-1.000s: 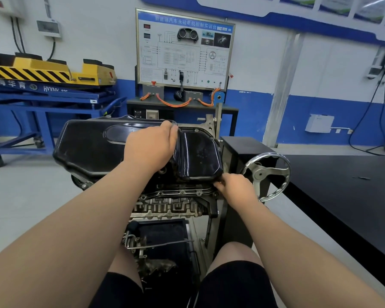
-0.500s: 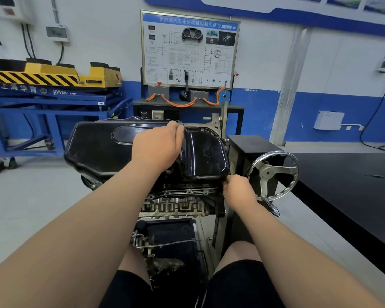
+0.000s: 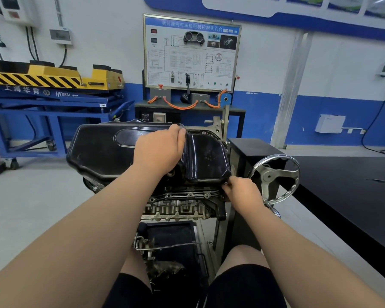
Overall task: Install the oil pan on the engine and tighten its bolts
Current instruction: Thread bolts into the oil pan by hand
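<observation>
A glossy black oil pan [image 3: 102,150] sits on top of the engine [image 3: 180,203], which is mounted upside down on a stand in front of me. My left hand [image 3: 159,150] rests on top of the pan at its middle, fingers curled over the step in the pan. My right hand [image 3: 240,191] is at the pan's near right corner, fingertips pinching a small bolt [image 3: 225,183] at the flange. The engine's grey flange and bolt holes show below the pan.
A chrome handwheel [image 3: 273,177] of the stand sits right beside my right hand. A black workbench [image 3: 342,187] runs along the right. A training board [image 3: 191,54] stands behind, a blue and yellow lift cart [image 3: 49,90] to the left. My knees are below the engine.
My hands stay where they were on the pan and at its near right corner. The view has shifted slightly; the right fingers have moved a little at the corner bolt.
</observation>
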Tool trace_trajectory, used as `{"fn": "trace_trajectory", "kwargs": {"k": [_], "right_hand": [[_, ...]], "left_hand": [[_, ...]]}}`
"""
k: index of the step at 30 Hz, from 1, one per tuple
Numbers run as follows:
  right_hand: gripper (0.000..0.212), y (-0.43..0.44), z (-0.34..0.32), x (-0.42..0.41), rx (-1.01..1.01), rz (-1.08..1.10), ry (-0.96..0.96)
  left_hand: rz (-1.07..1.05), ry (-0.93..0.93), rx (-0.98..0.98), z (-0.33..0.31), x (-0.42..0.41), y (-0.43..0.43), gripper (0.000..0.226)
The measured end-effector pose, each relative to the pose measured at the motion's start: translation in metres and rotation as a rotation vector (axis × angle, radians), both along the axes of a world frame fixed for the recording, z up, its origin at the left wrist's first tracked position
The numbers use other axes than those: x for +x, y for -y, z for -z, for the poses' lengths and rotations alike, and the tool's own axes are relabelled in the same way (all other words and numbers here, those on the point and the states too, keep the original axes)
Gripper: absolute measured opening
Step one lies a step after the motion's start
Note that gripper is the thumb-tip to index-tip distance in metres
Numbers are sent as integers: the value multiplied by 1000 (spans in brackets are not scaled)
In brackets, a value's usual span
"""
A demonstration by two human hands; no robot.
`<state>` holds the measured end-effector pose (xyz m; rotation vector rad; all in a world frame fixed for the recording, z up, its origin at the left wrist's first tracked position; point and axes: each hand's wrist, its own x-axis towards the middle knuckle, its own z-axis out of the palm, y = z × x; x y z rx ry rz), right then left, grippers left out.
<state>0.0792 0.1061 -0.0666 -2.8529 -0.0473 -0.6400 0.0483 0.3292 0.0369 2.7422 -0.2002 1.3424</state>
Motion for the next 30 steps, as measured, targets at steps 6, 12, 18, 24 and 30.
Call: {"fn": "trace_trajectory", "kwargs": {"k": [6, 12, 18, 24, 30], "right_hand": [[20, -12, 9, -6, 236, 50, 17], [24, -14, 9, -8, 194, 90, 16], [29, -9, 1, -7, 133, 136, -11], [26, -6, -3, -5, 181, 141, -50], [22, -5, 3, -5, 388, 48, 7]], "left_hand": [[22, 16, -9, 1, 0, 0, 37], [16, 29, -14, 2, 0, 0, 37], [10, 28, -8, 1, -1, 0, 38], [3, 18, -7, 1, -4, 2, 37], [96, 19, 28, 0, -4, -1, 41]]}}
